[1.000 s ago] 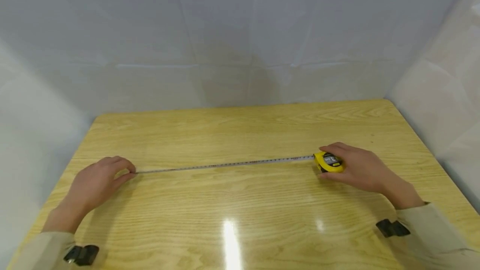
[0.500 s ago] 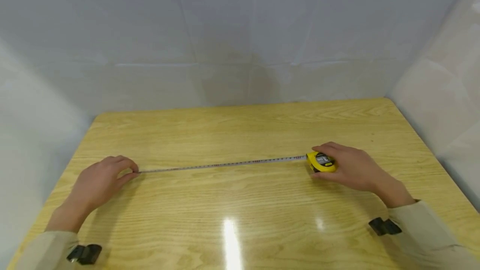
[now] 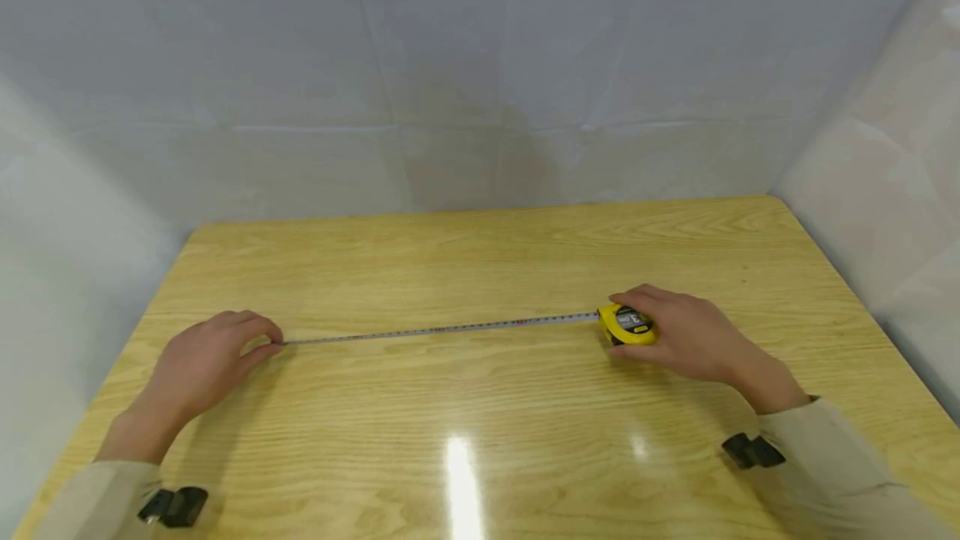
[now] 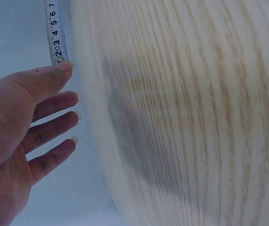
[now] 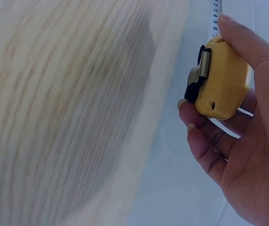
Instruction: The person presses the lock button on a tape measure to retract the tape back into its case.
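A yellow and black tape measure [image 3: 628, 325] is gripped by my right hand [image 3: 686, 336], thumb and fingers round its case. Its pale blade [image 3: 442, 329] stretches across to the left in a straight line over the table. At the far end, my left hand [image 3: 206, 361] pinches the blade's tip between thumb and forefinger. The left wrist view shows low numbers on the blade [image 4: 55, 35] just beyond the thumb, the other fingers [image 4: 54, 125] spread apart below. In the right wrist view the case [image 5: 224, 77] shows its metal belt clip [image 5: 203, 64].
Both hands are above a wood-grain table [image 3: 360, 432] with rounded far corners. A pale sheet-like wall [image 3: 465, 82] rises behind it, with more pale sheeting [image 3: 885, 157] at the right side. Small black devices [image 3: 174, 507] sit at the wrists.
My right hand has moved left with the tape measure case, and the stretch of blade in sight is shorter. My left hand has shifted slightly to the right, still pinching the tip.
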`<state>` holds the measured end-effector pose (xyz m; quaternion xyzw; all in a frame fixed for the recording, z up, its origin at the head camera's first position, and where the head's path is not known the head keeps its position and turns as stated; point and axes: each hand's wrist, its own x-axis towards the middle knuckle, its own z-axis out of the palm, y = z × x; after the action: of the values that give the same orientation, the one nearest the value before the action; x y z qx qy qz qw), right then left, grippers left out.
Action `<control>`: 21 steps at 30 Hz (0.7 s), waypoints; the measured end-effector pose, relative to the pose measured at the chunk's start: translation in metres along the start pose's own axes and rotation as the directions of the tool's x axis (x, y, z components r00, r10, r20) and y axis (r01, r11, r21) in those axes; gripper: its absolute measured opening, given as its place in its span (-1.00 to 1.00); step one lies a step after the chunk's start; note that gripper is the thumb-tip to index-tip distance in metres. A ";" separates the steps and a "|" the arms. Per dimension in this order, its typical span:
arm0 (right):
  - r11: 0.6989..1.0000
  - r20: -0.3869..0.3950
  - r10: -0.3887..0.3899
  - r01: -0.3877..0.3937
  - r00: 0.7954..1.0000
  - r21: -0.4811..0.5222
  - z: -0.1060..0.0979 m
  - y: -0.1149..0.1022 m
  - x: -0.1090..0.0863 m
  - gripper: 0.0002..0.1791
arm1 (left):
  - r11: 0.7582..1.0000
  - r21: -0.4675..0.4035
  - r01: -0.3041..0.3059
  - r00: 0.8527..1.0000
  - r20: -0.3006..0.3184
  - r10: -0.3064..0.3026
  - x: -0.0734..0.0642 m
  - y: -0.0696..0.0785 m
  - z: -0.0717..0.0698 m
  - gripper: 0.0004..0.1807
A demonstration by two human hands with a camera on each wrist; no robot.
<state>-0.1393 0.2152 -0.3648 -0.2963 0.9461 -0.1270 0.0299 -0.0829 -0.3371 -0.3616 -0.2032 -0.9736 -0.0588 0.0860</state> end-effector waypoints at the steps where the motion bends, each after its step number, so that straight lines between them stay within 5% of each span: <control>1: 1.000 0.001 -0.002 0.002 1.000 0.000 0.000 -0.001 0.000 -0.19 | 1.000 -0.003 -0.001 1.000 -0.001 0.001 0.000 0.000 0.000 -0.88; 21: 1.000 0.003 -0.017 0.017 1.000 -0.010 0.003 -0.017 0.010 -0.20 | 1.000 -0.011 0.011 1.000 0.021 -0.010 0.003 0.008 -0.006 -0.87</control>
<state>-0.1377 0.1954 -0.3629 -0.3046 0.9442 -0.1222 0.0289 -0.0814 -0.3300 -0.3548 -0.1992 -0.9751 -0.0627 0.0742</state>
